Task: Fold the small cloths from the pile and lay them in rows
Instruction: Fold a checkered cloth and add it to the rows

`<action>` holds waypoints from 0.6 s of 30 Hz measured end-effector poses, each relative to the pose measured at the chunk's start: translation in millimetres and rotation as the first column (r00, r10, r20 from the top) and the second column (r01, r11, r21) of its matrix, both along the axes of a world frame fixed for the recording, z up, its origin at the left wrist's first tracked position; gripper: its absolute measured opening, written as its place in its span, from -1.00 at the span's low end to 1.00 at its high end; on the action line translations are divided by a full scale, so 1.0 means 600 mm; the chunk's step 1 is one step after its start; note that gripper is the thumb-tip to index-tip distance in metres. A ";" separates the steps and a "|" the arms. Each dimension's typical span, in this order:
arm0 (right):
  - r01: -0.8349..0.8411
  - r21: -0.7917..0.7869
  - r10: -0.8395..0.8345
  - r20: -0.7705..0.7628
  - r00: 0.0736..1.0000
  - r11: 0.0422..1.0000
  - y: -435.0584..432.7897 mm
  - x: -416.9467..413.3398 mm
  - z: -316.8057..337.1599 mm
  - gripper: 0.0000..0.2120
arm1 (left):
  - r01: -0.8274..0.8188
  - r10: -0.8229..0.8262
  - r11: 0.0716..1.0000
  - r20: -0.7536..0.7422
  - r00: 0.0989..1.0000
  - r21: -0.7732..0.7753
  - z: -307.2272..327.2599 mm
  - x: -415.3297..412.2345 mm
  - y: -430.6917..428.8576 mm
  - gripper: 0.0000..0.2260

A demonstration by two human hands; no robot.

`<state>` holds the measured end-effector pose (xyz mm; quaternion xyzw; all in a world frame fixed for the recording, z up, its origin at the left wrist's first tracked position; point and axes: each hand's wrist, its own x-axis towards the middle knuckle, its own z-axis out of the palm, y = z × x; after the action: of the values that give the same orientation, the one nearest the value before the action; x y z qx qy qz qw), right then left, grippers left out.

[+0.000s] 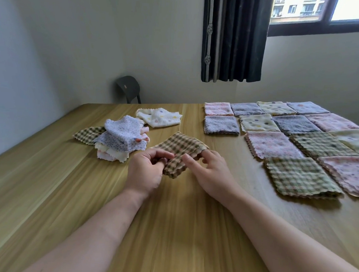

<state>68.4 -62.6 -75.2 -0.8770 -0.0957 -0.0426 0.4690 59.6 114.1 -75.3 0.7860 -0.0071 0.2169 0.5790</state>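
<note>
**Checked cloth half-folded between both hands**

Head view: the left hand [146, 171] pinches the near edge of a green-and-tan checked cloth [180, 146] with curled fingers. The right hand [211, 174] grips its right side, thumb on top and fingertips tucked beneath. The cloth sits low over the wooden table [48, 191], between the pile [121, 139] on the left and the rows [277, 127] on the right.

The likeliest slip, as I judge it, is that the limp layers slide apart if either pinch loosens, leaving the zigzag edges uneven. A careless carry across could also brush the nearest folded checked square [300, 178] and skew its row.

The cloths look soft, thin and fuzzy, with pinked edges. The folded ones lie as flat squares, the pile is crumpled, and a white dotted cloth [159, 117] lies apart behind it
</note>
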 end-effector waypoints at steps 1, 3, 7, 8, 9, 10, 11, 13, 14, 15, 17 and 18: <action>-0.008 0.096 0.011 -0.022 1.000 0.995 -0.002 0.001 0.001 -0.66 | -0.005 0.005 1.000 0.001 1.000 0.008 0.000 0.001 0.000 -0.70; -0.003 0.265 0.012 -0.033 0.999 0.964 -0.005 0.003 0.005 -0.81 | -0.007 0.006 0.999 0.011 1.000 0.037 -0.001 0.001 -0.002 -0.67; 0.089 0.194 -0.101 0.056 0.993 0.977 -0.007 0.000 0.005 -0.71 | -0.008 0.006 0.995 0.021 1.000 0.097 0.001 -0.003 -0.006 -0.68; 0.122 0.141 -0.138 0.114 0.984 0.983 -0.006 0.001 0.002 -0.72 | -0.002 0.001 0.994 0.014 1.000 0.105 0.000 -0.003 -0.006 -0.67; 0.150 0.104 -0.166 0.172 0.971 0.983 -0.005 0.002 -0.001 -0.74 | 0.007 -0.007 0.994 0.002 1.000 0.111 0.000 -0.003 -0.007 -0.67; 0.175 0.078 -0.188 0.213 0.959 0.981 -0.004 0.004 -0.003 -0.78 | 0.021 -0.020 0.994 -0.015 1.000 0.111 -0.001 -0.003 -0.007 -0.66; 0.203 0.060 -0.211 0.238 0.948 0.977 -0.005 0.005 -0.004 -0.80 | 0.038 -0.035 0.993 -0.030 0.999 0.110 -0.002 -0.004 -0.008 -0.66; 0.248 0.038 -0.249 0.259 0.933 0.968 -0.009 0.008 -0.004 -0.83 | 0.066 -0.061 0.991 -0.039 0.997 0.117 -0.003 -0.006 -0.010 -0.68; 0.258 0.028 -0.256 0.269 0.929 0.966 -0.011 0.007 -0.003 -0.85 | 0.077 -0.073 0.990 -0.039 0.997 0.118 -0.004 -0.007 -0.012 -0.69; 0.256 0.016 -0.250 0.279 0.927 0.966 -0.012 0.006 -0.003 -0.86 | 0.091 -0.087 0.990 -0.039 0.995 0.112 -0.004 -0.008 -0.013 -0.69; 0.238 -0.047 -0.211 0.321 0.923 0.970 -0.012 0.004 -0.003 -0.86 | 0.119 -0.116 0.989 -0.039 0.992 0.091 -0.005 -0.010 -0.016 -0.69; 0.238 -0.103 -0.190 0.343 0.920 0.966 -0.012 0.002 -0.004 -0.85 | 0.130 -0.127 0.988 -0.035 0.991 0.081 -0.005 -0.011 -0.018 -0.70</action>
<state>69.8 -69.6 -77.5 -0.8938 -0.0791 -0.2332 0.3748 53.2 103.3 -78.5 0.8103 -0.0580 0.1667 0.5588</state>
